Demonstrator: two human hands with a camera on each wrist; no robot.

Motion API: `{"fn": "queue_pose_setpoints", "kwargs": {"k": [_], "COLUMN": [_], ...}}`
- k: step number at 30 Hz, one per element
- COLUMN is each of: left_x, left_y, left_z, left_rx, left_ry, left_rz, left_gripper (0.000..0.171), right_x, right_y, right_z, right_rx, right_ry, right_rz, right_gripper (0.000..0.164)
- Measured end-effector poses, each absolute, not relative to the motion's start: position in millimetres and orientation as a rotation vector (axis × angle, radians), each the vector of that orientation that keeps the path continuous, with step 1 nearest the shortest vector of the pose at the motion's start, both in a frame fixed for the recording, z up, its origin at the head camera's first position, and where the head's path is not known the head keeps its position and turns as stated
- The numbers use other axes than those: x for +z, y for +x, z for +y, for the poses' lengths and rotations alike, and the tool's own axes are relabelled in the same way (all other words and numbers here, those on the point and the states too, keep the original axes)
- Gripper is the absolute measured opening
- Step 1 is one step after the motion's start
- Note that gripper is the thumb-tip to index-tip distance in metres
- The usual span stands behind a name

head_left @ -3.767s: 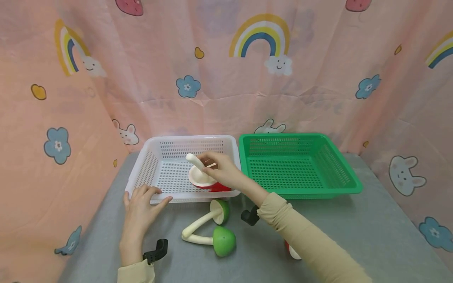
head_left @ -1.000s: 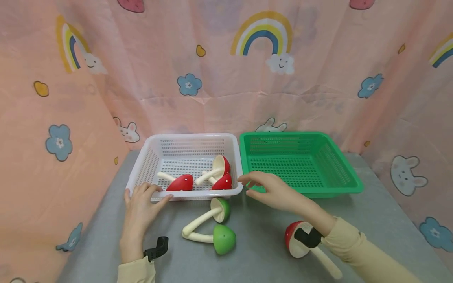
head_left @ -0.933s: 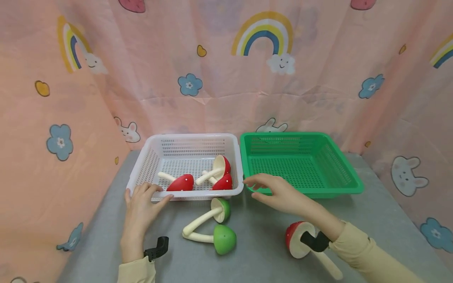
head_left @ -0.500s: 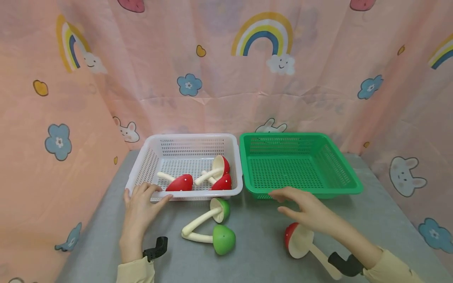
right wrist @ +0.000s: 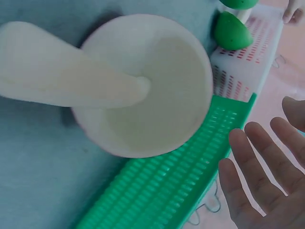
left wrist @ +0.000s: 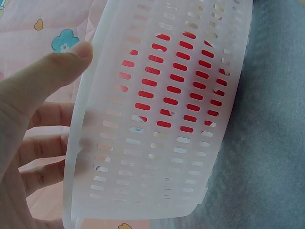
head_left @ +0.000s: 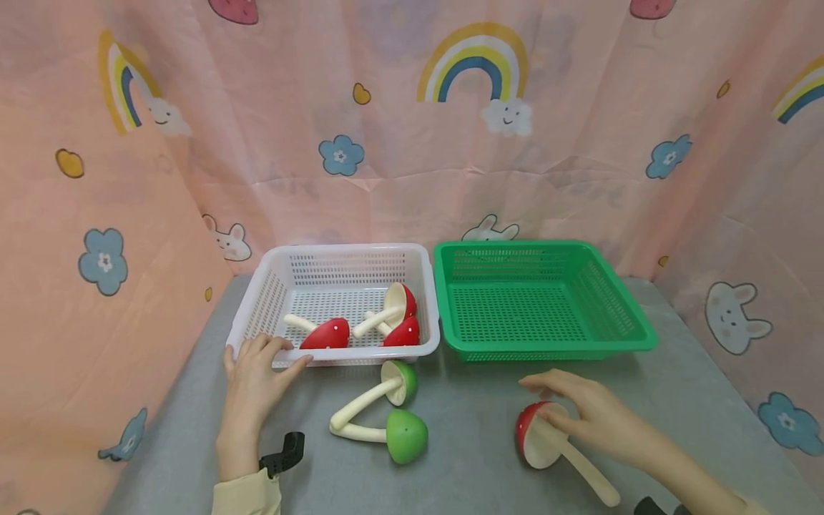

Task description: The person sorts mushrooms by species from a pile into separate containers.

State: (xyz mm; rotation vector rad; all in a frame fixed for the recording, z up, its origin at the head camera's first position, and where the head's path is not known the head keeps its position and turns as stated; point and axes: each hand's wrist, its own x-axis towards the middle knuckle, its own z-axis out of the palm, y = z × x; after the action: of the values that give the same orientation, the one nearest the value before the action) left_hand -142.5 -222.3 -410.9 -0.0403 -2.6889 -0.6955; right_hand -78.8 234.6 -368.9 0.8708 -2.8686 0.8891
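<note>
Now the left hand (head_left: 253,386) gripped the white basket (head_left: 350,353) by its rim while the right hand (head_left: 592,413), fingers loose and free, hovered close by a red-capped mushroom (head_left: 538,445).

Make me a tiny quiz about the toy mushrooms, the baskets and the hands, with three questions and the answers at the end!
1. How many red mushrooms can you see in the white basket?
2. Look at the two green mushrooms. True or false: they lie inside the green basket.
3. What does the left hand hold? A: the green basket. B: the white basket. C: a green mushroom.

Key:
1. Three.
2. False, they lie on the table.
3. B, by its rim.
</note>
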Motion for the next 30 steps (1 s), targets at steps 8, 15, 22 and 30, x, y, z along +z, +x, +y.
{"fn": "queue_pose_setpoints", "kwargs": {"k": [8,15,22,30], "left_x": [-411.7,-410.4,-408.2,-410.7], "left_y": [-142.4,-142.4,-141.7,-142.3], "left_z": [-222.2,-222.4,-222.9,-223.1], "left_rx": [-0.695,-0.698,-0.699,-0.692], "left_ry": [-0.047,-0.047,-0.036,-0.041], "left_rz": [-2.689,-2.697,-2.712,-2.707], "left_gripper": [0.032,0.033,0.034,0.033], "right_x": [-384.9,-406.4,-419.5,-425.9], "right_y": [-62.3,-49.2,-44.4,-42.7], "right_z": [250.6,264.1,268.8,271.9], "right_rx": [0.718,0.728,0.854,0.905], "right_ry": [0.772,0.691,0.593,0.473], "right_rz": [-2.889,-2.957,-3.121,-3.223], "right_gripper": [0.035,0.038,0.036,0.036]}}
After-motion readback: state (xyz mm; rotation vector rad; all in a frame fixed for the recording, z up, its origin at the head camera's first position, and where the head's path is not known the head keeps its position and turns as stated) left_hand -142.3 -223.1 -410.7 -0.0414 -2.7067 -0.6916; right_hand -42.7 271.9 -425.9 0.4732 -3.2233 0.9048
